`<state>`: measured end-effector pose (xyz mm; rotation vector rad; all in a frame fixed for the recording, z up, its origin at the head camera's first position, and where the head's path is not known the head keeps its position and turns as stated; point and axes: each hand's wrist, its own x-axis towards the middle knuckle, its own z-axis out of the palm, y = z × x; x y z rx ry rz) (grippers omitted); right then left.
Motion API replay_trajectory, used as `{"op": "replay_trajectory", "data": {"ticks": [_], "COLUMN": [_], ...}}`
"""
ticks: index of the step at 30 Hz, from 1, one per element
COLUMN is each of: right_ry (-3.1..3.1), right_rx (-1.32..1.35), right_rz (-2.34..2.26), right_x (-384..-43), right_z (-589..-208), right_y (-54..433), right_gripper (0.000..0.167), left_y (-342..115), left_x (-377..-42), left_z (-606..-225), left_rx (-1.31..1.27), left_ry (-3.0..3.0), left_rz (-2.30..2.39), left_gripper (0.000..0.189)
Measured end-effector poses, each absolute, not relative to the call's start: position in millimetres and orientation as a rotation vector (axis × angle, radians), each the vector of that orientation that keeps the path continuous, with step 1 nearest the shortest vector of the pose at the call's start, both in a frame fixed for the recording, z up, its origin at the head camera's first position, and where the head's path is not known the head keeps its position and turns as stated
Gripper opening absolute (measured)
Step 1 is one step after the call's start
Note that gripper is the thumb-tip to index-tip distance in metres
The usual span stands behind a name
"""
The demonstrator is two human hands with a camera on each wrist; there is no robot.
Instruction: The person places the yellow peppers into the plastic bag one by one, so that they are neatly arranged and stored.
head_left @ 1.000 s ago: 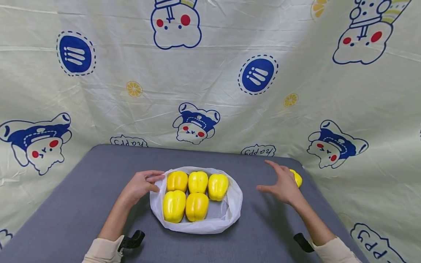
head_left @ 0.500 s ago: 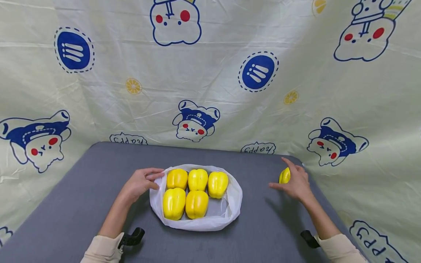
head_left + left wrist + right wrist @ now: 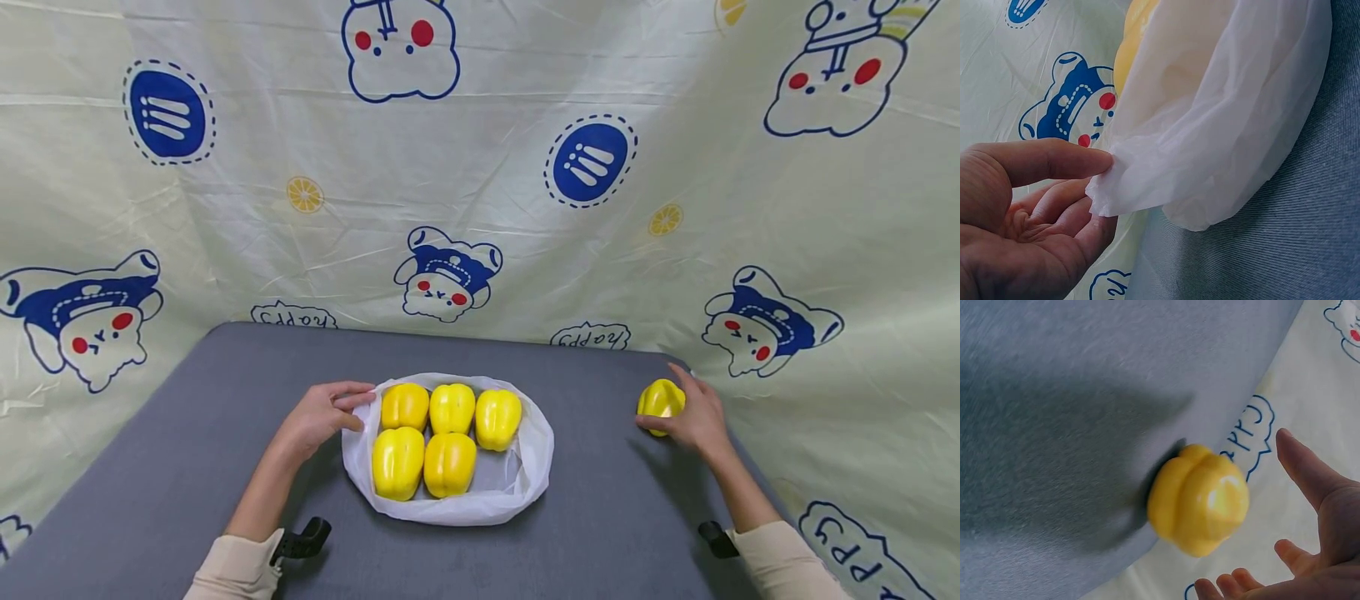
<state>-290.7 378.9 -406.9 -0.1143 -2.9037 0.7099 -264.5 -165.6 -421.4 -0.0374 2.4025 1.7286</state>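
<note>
In the head view, several yellow bell peppers lie in two rows inside a white plastic bag [image 3: 534,467] with its mouth spread open. My left hand [image 3: 315,423] is at the bag's left side. The left wrist view has the thumb and fingers [image 3: 1094,234] pinching a corner of the bag's thin rim. Off to the right, a single yellow bell pepper [image 3: 660,402] sits on the table. Around its right side is my right hand [image 3: 701,418], thumb and fingers spread. From the right wrist, a gap shows between this hand [image 3: 1335,534] and the pepper.
A grey table [image 3: 225,392] carries everything. The lone pepper is near its back right corner. Behind and beside the table hangs a pale printed curtain [image 3: 480,183]. Black straps [image 3: 302,542] are on both wrists.
My right hand has moved right, past the lone pepper, to its far right side, so the pepper it had covered now shows. My left hand stays at the bag.
</note>
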Motion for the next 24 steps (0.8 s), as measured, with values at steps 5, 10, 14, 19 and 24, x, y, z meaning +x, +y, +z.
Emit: {"op": "replay_trajectory", "data": {"ticks": [5, 10, 14, 19, 24], "right_ry": [-2.902, -2.890, -2.892, -2.918, -2.945], "right_rx": [-0.120, -0.090, -0.080, -0.103, -0.119], "right_rz": [0.694, 0.665, 0.669, 0.679, 0.686], "right_x": [-293.4, -295.2, -296.8, -298.9, -300.9], "right_z": [-413.0, -418.4, -421.7, -426.8, -429.1], "right_y": [389.0, 396.7, 401.0, 404.5, 406.0], "right_gripper": [0.109, 0.110, 0.111, 0.111, 0.110], "left_y": [-165.0, -164.8, -164.7, -164.2, -164.0], "left_x": [-264.6, -264.3, -264.3, -264.6, -265.2], "left_z": [-421.4, -421.0, -421.1, -421.7, -422.2], "left_rx": [-0.042, -0.036, -0.040, -0.049, -0.050], "left_ry": [2.403, 2.410, 2.413, 2.411, 2.416], "left_rz": [1.730, 1.719, 1.715, 1.716, 1.718], "left_gripper": [0.061, 0.061, 0.061, 0.062, 0.061]}}
